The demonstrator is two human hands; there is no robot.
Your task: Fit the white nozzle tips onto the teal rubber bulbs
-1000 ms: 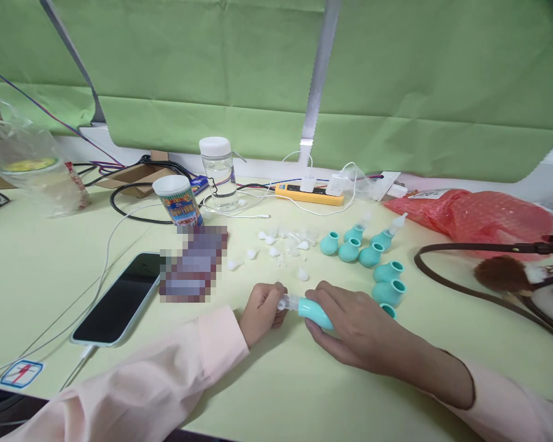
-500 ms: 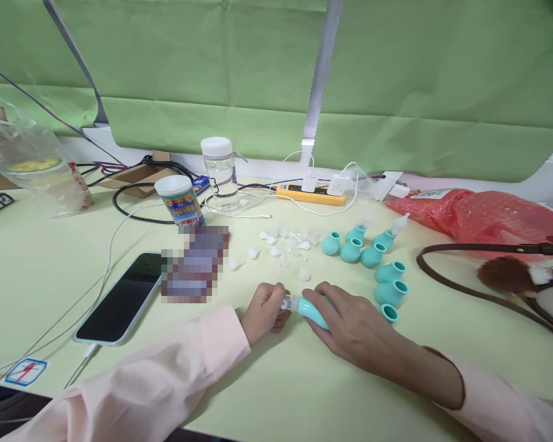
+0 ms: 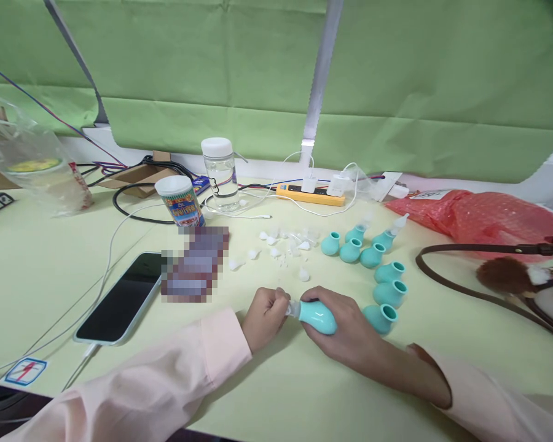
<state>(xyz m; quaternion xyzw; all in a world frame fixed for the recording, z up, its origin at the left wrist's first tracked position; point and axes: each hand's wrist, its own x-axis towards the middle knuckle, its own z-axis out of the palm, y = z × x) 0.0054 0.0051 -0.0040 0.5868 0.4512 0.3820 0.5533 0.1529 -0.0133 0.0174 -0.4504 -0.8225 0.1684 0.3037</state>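
Note:
Over the table's front half, my right hand [image 3: 345,325] wraps round a teal squeeze bulb [image 3: 319,317], which looks like a nasal aspirator bulb. It lies on its side, mouth to the left. A clear plastic nozzle piece [image 3: 294,309] sits at its mouth. My left hand [image 3: 266,316] is closed on the nozzle piece's other end, its tip hidden by the fingers. Several more bulbs stand to the right, among them an open-mouthed bulb [image 3: 381,318] close by my right wrist and a bulb with a nozzle fitted [image 3: 387,238]. Small white tips [image 3: 304,274] and clear parts [image 3: 299,238] lie scattered beyond my hands.
To the left lie a phone [image 3: 124,301] on a cable and a blurred-out item [image 3: 196,264]. Behind are a paper tub [image 3: 180,201], a water bottle [image 3: 220,175] and a yellow power strip [image 3: 311,194]. On the right sit a red bubble-wrap bag [image 3: 483,215] and a brown strap [image 3: 465,248].
My right fingers have shifted on the bulb, so more of its body shows. My right wrist has moved slightly left, uncovering more of the nearest standing bulb. My left hand stays on the nozzle piece.

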